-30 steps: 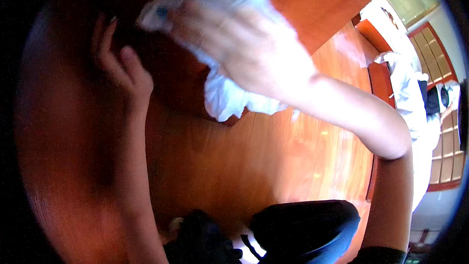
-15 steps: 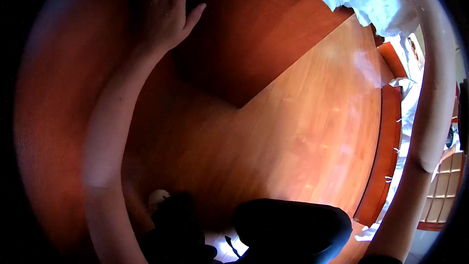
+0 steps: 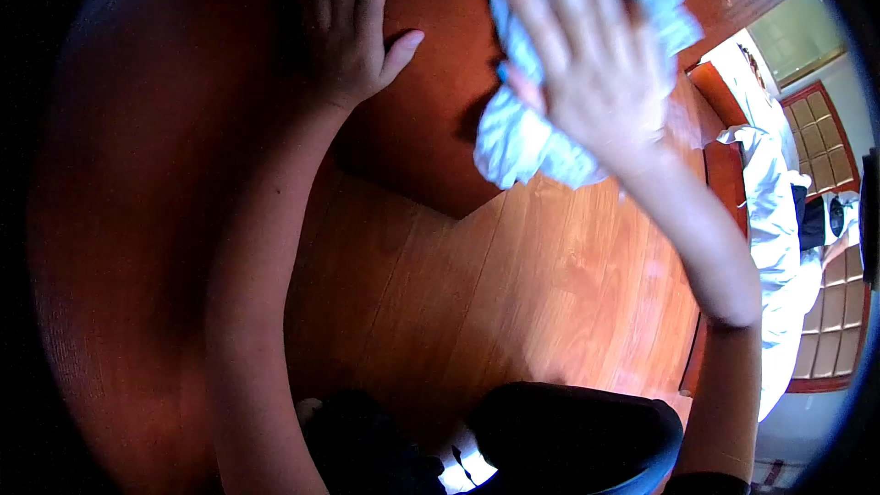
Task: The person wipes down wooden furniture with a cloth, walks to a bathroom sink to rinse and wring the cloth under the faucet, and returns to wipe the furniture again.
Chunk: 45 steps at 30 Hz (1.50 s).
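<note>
My right hand (image 3: 600, 82) is spread over a crumpled white cloth (image 3: 527, 142) at the upper middle. Its thumb and fingers press the cloth against the reddish-brown wooden furniture panel (image 3: 440, 82). Some of the cloth bunches out below the palm and to the right of the fingers. Further left, my left hand (image 3: 357, 50) rests open on the dark wood, thumb held out, with nothing in it. Shadow dims that side, and the fingertips reach the top edge of the view.
Below the panel's corner lies a light wooden floor (image 3: 532, 284). My dark-clothed knee (image 3: 577, 431) is at the bottom. A bed with white bedding (image 3: 775, 266) stands at the right, and a person in dark and white clothing (image 3: 816, 220) is beyond it.
My right hand has swept left and inward with the cloth, from the upper right edge to the upper middle. My left hand sits slightly further right and lower in view.
</note>
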{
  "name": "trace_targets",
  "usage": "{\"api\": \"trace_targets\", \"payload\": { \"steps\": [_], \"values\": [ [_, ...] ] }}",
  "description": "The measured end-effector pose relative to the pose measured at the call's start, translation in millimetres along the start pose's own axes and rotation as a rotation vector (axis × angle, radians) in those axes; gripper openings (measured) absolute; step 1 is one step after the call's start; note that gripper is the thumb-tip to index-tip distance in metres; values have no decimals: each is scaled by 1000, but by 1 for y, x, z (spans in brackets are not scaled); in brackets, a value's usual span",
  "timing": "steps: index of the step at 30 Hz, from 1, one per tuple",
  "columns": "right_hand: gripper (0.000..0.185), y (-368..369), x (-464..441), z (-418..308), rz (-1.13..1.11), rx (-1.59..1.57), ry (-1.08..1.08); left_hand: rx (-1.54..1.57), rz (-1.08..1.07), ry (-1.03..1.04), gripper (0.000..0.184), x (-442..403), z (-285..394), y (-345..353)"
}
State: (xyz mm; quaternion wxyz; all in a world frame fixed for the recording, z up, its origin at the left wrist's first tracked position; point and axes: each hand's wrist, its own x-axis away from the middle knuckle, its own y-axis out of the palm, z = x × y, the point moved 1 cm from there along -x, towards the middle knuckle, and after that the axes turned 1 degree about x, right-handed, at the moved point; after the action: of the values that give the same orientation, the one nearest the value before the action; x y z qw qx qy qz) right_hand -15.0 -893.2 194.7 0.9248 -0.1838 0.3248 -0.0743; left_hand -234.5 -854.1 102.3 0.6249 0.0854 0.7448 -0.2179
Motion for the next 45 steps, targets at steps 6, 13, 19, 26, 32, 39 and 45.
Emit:
{"api": "trace_targets", "payload": {
  "steps": [6, 13, 19, 26, 32, 39, 45],
  "values": [
    [71, 28, 15, -94, -159, -24, -248, 57, -47, -22, 69, 15, -5, -44],
    [76, 21, 22, -65, -74, -450, -130, 409, -70, -145, 36, 42, 80, -54],
    [57, 23, 32, -42, 277, -1084, 17, 662, -105, -133, 54, 20, 131, -22],
    [60, 2, 54, 51, 658, -654, 181, 196, -135, -221, 84, -3, 151, 19],
    [62, 27, 62, 48, 586, -991, 462, 49, 14, 35, 75, -76, 141, 35],
    [78, 41, 45, 19, 741, -1136, 450, -167, -1, 263, 67, -209, 124, 3],
    [79, 33, 50, 5, 676, -771, 522, -23, 194, 259, 61, -201, 120, 22]
  ]
}}
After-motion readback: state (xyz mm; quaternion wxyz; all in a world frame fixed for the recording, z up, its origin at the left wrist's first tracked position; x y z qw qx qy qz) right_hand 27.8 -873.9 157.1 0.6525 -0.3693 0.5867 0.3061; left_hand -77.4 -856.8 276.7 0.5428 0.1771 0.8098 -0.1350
